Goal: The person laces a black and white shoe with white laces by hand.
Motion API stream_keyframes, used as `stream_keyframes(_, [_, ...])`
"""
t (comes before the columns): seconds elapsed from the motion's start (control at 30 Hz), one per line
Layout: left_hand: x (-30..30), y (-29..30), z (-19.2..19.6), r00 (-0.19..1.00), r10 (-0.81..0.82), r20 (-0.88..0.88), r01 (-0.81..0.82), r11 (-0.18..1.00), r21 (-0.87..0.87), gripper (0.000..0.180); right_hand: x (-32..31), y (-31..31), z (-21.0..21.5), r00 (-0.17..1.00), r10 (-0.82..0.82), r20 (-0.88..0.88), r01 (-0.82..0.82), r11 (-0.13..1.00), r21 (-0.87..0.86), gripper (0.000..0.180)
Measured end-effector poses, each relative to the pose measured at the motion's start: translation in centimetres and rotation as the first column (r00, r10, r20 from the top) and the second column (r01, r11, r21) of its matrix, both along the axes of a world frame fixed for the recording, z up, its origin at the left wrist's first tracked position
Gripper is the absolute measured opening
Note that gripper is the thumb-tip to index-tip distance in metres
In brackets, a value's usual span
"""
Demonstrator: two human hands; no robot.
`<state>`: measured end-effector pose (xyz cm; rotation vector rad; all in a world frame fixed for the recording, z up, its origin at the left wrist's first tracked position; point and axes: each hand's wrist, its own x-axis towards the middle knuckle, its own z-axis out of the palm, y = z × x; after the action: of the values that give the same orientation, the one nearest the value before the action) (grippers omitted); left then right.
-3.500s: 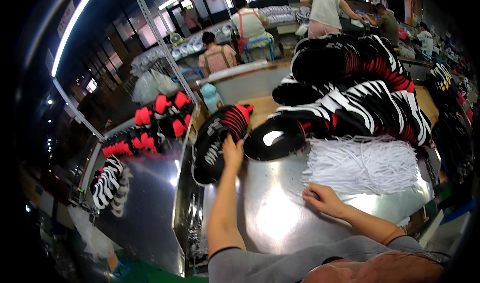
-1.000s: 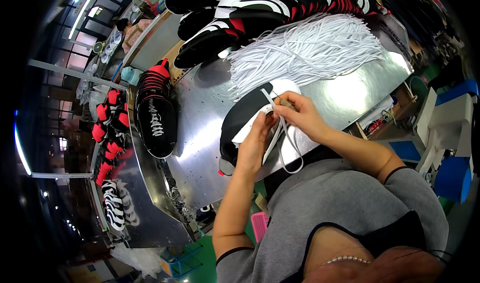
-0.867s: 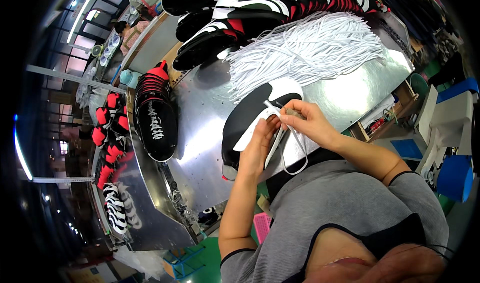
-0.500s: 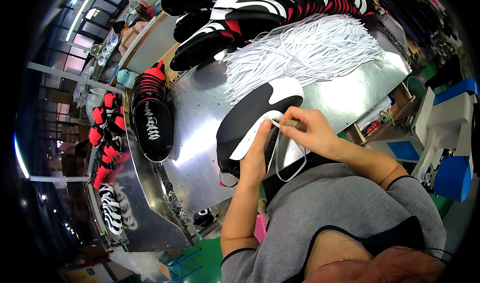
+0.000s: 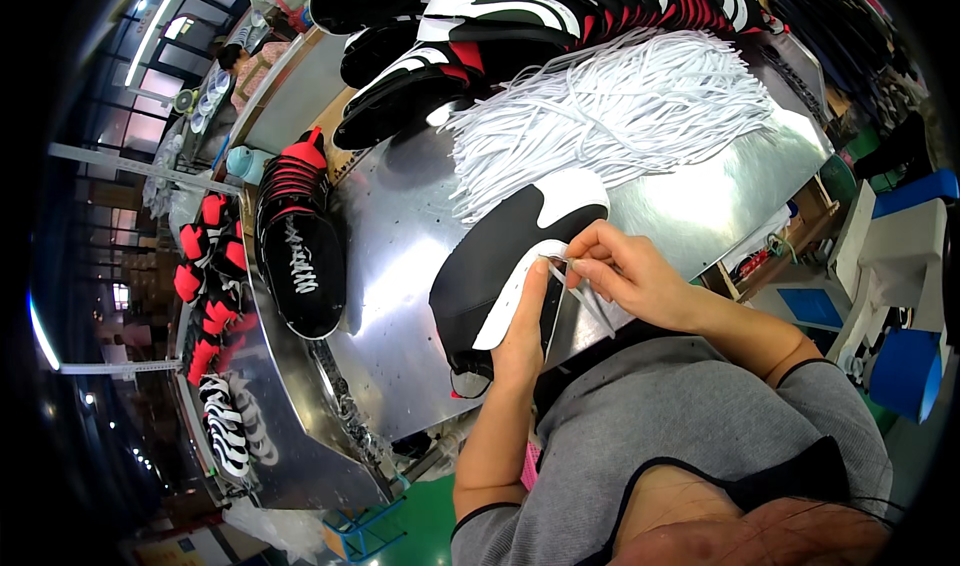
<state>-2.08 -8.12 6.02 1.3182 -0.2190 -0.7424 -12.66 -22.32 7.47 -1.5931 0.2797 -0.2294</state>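
My left hand [image 5: 522, 334] grips the near edge of a black-and-white shoe upper [image 5: 484, 250], its thumb pressed on the white eyelet strip. The upper lies tilted over the metal table's near side. At the strip's top end, the fingers of my right hand [image 5: 636, 278] are closed in a pinch on a white shoelace [image 5: 597, 311]. A loose length of this lace hangs below the fingers. Whether the short brown-handled tool seen earlier is still in my right palm is hidden.
Behind the upper, a large pile of white shoelaces [image 5: 610, 111] covers part of the metal table [image 5: 390, 266]. Stacked black, white and red shoe uppers [image 5: 560, 21] line the back. Laced uppers [image 5: 302, 251] stand at left, with red-and-black ones [image 5: 212, 276] beyond. Far left, a person [image 5: 252, 71] sits.
My right hand has turned, and the brown tool handle no longer shows. The wide lace loop below it has become a narrower hanging length. The upper and my left hand have shifted slightly nearer.
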Motion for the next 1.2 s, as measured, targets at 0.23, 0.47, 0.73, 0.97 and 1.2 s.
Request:
stream_keyframes(0.23, [-0.1, -0.8, 0.0, 0.844, -0.100, 0.527, 0.012, 0.986, 0.169, 0.024, 1.2, -0.6, -1.6, 0.996, -0.072, 0.051, 0.079, 0.985, -0.151, 0.016])
stream_keyframes(0.47, [0.0, -0.8, 1.2, 0.490, -0.320, 0.811, 0.039, 0.937, 0.346, 0.026, 2.8, -1.7, -1.0, 0.989, -0.002, -0.147, -0.052, 0.931, -0.362, 0.018])
stream_keyframes(0.73, [2.9, 3.2, -1.8, 0.979, -0.183, -0.092, 0.182, 0.983, -0.019, 0.036, -0.5, -4.4, -0.5, 0.966, -0.224, 0.130, 0.252, 0.930, -0.268, 0.042])
stream_keyframes(0.97, [4.8, 3.8, -0.9, 0.881, -0.424, 0.208, 0.315, 0.855, 0.411, 0.047, 2.9, -4.0, -3.4, 0.963, -0.268, 0.010, 0.252, 0.919, 0.304, 0.041])
stream_keyframes(1.2, [2.6, 4.7, 0.1, 0.463, -0.590, 0.662, 0.102, 0.777, 0.621, 0.025, 2.5, -3.3, -5.4, 0.952, -0.301, 0.055, 0.293, 0.948, 0.128, 0.023])
